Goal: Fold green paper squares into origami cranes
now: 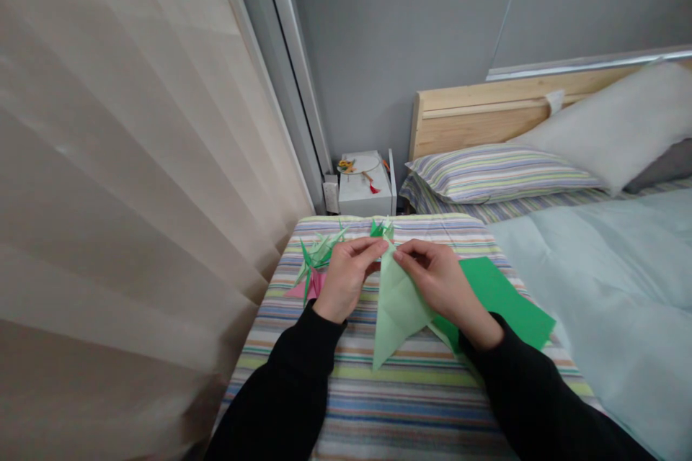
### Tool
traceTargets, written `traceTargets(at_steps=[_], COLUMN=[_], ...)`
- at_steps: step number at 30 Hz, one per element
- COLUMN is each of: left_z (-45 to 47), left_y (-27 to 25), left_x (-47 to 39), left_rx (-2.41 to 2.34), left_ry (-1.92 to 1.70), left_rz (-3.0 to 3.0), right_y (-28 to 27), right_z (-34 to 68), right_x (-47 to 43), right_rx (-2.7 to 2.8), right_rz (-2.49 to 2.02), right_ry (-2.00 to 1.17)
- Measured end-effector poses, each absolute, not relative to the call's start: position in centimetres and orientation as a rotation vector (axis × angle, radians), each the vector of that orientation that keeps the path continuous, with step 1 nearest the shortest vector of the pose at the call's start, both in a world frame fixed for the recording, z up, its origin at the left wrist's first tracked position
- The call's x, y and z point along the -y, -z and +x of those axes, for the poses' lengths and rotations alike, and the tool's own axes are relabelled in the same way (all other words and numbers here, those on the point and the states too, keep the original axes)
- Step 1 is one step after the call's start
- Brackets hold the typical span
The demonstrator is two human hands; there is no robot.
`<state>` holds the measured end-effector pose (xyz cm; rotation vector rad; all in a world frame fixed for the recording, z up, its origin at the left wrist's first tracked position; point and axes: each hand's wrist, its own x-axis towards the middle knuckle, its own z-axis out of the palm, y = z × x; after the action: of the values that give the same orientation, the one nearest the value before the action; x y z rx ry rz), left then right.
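A light green sheet of origami paper (398,310), partly folded, is held up above the striped cloth (378,410). My left hand (351,270) pinches it near its top point, thumb and fingers together. On the other side of that point, my right hand (432,274) grips the paper between thumb and fingers. Dark green paper sheets (502,302) lie under and beyond my right forearm. Left of my left hand are folded paper cranes, green (318,251) and pink (305,288), partly hidden by the hand. Another green folded piece (383,228) lies behind my fingertips.
A pale pleated curtain (135,158) hangs along the left. Behind the cloth-covered surface stands a white bedside cabinet (357,194) with a round fan (365,162) on it. To the right is a bed with a pale blue quilt (621,266), a striped pillow (508,173) and a wooden headboard (476,115).
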<state>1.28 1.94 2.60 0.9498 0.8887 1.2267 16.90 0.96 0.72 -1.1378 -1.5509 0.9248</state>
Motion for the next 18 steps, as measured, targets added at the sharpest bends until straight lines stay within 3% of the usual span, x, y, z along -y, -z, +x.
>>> traceTargets(at_steps=[18], left_z=[1.77], left_y=[-1.75], left_x=[-2.42], left_rx=[-0.881], left_ry=[-1.395], left_rz=[0.795], right_y=[-0.20], right_z=[16.27], right_x=[-0.87], right_rx=[1.645], right_rz=[-1.132], right_ry=[-0.821])
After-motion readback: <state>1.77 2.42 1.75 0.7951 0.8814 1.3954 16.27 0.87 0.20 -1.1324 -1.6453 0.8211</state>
